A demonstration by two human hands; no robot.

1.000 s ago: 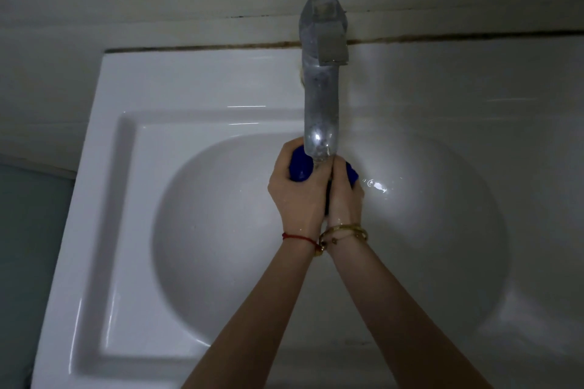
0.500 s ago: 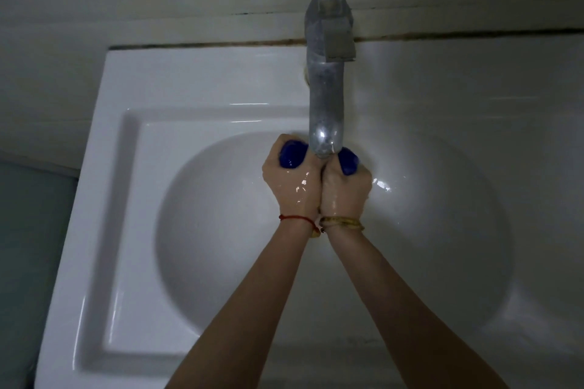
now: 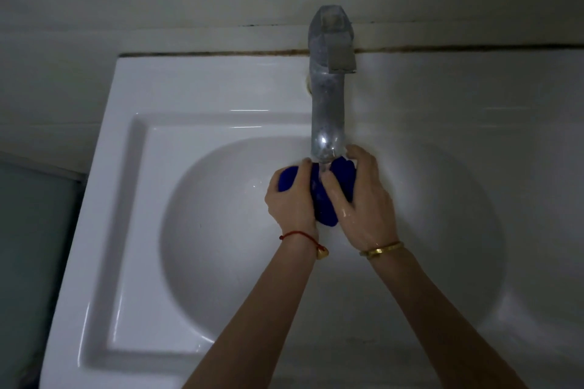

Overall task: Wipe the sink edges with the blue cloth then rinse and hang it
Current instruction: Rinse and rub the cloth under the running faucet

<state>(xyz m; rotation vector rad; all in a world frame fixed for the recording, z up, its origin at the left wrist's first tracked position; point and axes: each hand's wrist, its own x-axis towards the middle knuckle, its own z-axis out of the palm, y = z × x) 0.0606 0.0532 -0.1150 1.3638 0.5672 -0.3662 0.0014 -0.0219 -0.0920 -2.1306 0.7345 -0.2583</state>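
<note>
Two bare forearms reach up from the bottom edge over the near rim of the white sink [image 3: 132,199]. On the left wrist sits a red string bracelet [image 3: 295,234] with a small gold charm; on the right wrist, a gold bangle [image 3: 380,250].

Farther in, above the round basin, both hands hold the blue cloth [image 3: 325,196] — bunched into a wet wad between them. The left hand [image 3: 292,202] curls its fingers round the cloth's left end; the right hand [image 3: 363,199] grips the right part, thumb across the front, skin glistening wet.

Directly over the cloth is the spout of the metal faucet [image 3: 327,110]; a thin stream seems to fall onto the fabric, though the dim light makes that hard to confirm.

Behind the faucet runs a dark, stained seam [image 3: 205,53] where sink meets wall.
</note>
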